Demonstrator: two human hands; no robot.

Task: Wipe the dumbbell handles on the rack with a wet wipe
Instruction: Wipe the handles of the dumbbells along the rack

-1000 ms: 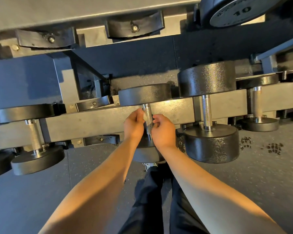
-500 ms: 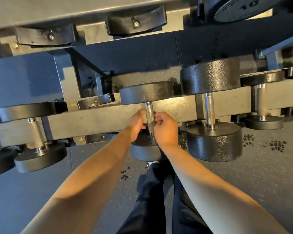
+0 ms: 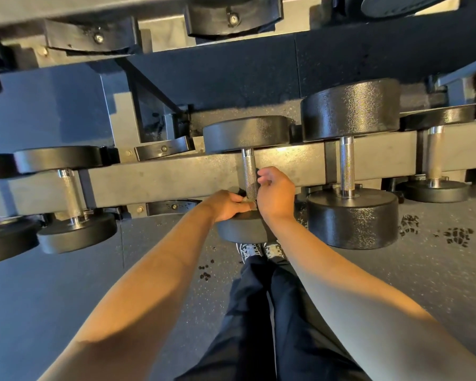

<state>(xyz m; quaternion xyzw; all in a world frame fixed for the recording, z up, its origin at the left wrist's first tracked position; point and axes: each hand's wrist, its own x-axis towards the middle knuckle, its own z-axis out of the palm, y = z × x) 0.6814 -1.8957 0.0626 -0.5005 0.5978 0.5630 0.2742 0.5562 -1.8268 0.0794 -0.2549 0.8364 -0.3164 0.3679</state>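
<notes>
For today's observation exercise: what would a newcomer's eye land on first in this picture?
Two bare hands meet at the knurled steel handle of the middle dumbbell: the left hand low by its near head, the right hand beside the shaft. Just right sits a bulkier dumbbell on the grey rack beam.

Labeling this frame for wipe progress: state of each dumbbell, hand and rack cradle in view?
Middle dumbbell: racked, both hands at its handle's near end.
Left hand: fingers curled at the handle base; wipe not discernible.
Right hand: fingers curled beside the handle.
Large dumbbell: racked, untouched.
Far-right dumbbell: racked, untouched.
Left dumbbell: racked, untouched.
Cradle left of the middle dumbbell: empty.
</notes>
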